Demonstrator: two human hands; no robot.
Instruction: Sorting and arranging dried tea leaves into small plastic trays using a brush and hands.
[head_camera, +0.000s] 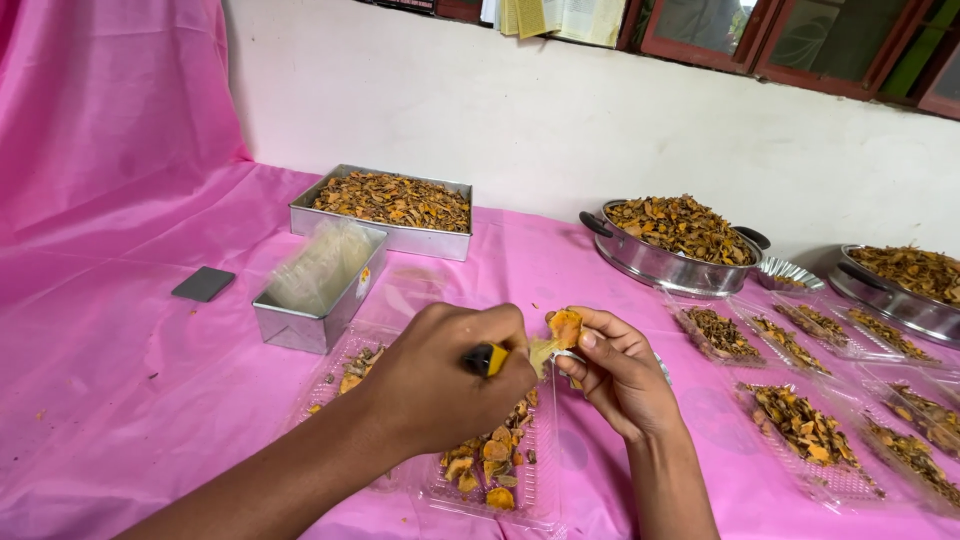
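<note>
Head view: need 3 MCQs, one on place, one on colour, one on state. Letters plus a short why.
1. Where is the rectangular metal tray of dried slices?
A. at the back by the wall
B. under the hands
C. on the floor

2. What colour is the table cover?
A. blue
B. pink
C. white

3. What is the right hand doing?
A. resting flat and empty
B. pinching an orange piece in its fingers
C. lifting a pot

Key: 1 A, the rectangular metal tray sits near the wall, behind the hands. 2 B, the table cover is pink. 3 B, the right hand pinches the orange piece, while the left hand grips a yellow-handled tool against it.
</note>
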